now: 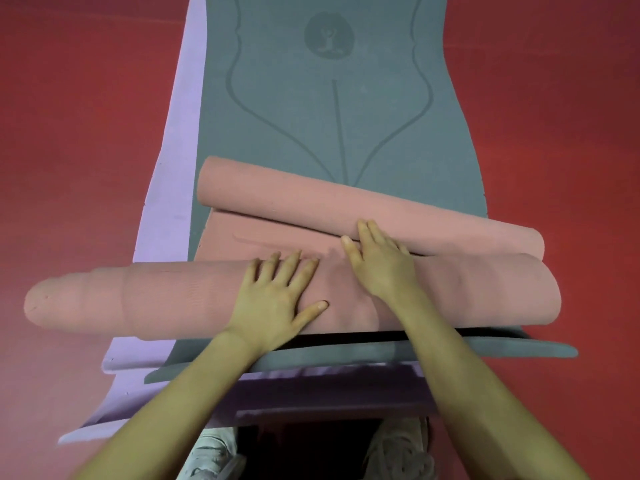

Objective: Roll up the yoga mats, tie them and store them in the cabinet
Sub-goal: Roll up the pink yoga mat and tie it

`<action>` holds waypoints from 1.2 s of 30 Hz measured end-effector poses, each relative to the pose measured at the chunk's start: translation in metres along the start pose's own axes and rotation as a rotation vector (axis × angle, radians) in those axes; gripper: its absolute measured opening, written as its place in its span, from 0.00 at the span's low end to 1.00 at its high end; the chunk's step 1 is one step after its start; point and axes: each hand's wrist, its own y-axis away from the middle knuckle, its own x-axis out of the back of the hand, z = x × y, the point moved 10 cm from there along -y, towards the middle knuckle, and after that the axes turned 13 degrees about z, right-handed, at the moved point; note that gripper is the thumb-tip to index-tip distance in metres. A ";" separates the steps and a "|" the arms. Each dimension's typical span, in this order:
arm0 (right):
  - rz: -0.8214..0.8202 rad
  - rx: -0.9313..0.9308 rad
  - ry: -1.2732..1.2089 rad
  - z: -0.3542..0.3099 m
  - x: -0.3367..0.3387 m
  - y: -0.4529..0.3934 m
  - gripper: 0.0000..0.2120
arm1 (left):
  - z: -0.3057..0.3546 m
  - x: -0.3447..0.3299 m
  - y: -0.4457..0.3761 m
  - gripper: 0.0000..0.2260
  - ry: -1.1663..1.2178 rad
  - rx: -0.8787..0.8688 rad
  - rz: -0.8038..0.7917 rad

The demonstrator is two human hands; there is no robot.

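A pink yoga mat (156, 299) lies across the grey mat, rolled into a thick roll near me, with its far end curled into a smaller roll (277, 197). A short flat stretch of pink joins the two rolls. My left hand (280, 299) presses flat on top of the near roll, fingers spread. My right hand (377, 261) reaches over the near roll, its straight fingers touching the far roll. Beneath lies a grey-green yoga mat (311, 109) with printed lines, spread flat, and under that a lilac mat (173, 174) sticking out on the left.
The red floor (69, 133) surrounds the mats on both sides. My two shoes (398, 452) show at the bottom edge, just behind the near ends of the grey and lilac mats. No cabinet or tie is in view.
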 end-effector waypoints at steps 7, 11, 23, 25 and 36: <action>0.026 -0.135 0.080 0.009 -0.002 -0.031 0.33 | -0.011 0.003 -0.023 0.29 -0.089 0.110 0.049; 0.049 -0.149 0.087 0.009 -0.001 -0.045 0.33 | -0.017 0.001 -0.028 0.29 -0.094 0.232 0.035; 0.092 -0.153 -0.015 0.013 0.004 -0.074 0.34 | -0.003 0.001 -0.042 0.28 -0.106 -0.013 0.147; 0.042 -0.141 -0.120 0.014 0.001 -0.077 0.34 | -0.009 -0.001 -0.046 0.28 -0.125 0.095 0.111; -0.076 -0.178 0.038 0.035 -0.005 -0.104 0.33 | -0.005 0.013 -0.070 0.24 0.005 -0.060 0.381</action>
